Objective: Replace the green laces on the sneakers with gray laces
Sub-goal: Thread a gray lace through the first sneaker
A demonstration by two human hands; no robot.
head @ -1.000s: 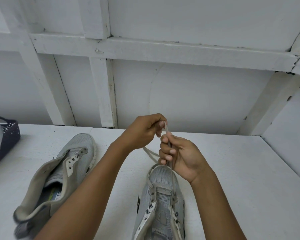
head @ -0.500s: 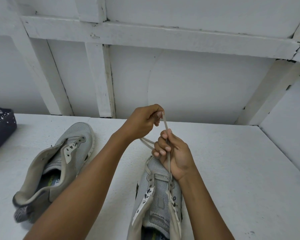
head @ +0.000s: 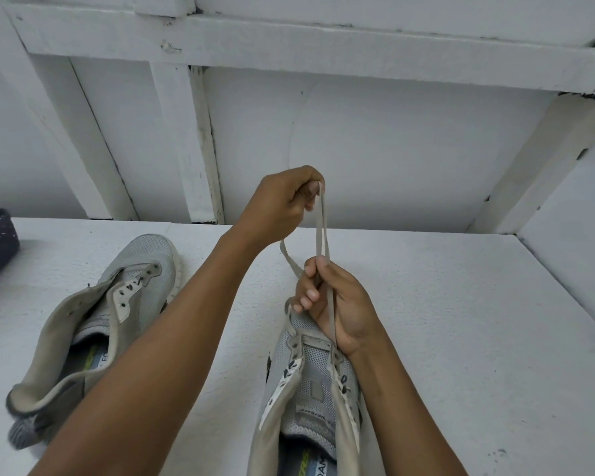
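Tabletop (head: pixel 461 321) carried both sneakers, with no green lace anywhere in view. Unlaced sneaker (head: pixel 134 269) lay open at left of frame, eyelets bare. Near sneaker (head: pixel 316 372) at lower centre had the gray lace (head: pixel 322 228) through only the toe-end eyelets. Judged early: removal looked done, nearly all relacing left on both. Left hand (head: pixel 282 204), mid-frame and raised above the toe, pinched the lace where two strands met. Right hand (head: pixel 340 307) sat below it at the toe, fingers curled round those strands.
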